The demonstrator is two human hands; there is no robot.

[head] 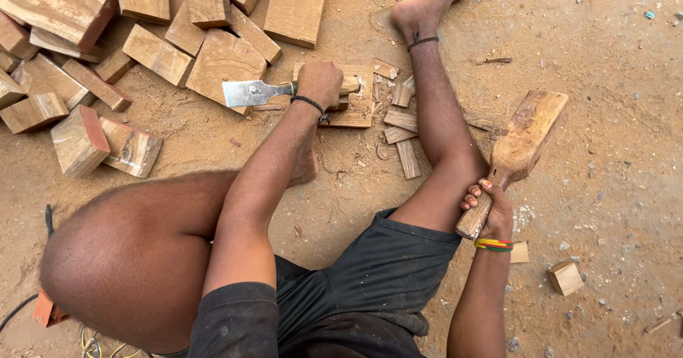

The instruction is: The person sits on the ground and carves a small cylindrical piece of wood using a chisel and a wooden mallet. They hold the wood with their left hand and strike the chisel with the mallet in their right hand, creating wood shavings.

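In left grip: chisel handle.

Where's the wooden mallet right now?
Head view, right side: the wooden mallet is gripped by the right hand, its head raised beside the outstretched leg.

I am sitting on the bare ground of a rough woodworking yard, an open-air carving spot rather than a fitted shop. The sandy floor is covered in sawdust. A heap of sawn wood blocks lies ahead of me, with split offcuts and chips scattered by my leg. A broad metal chisel and a wooden mallet are the tools here.
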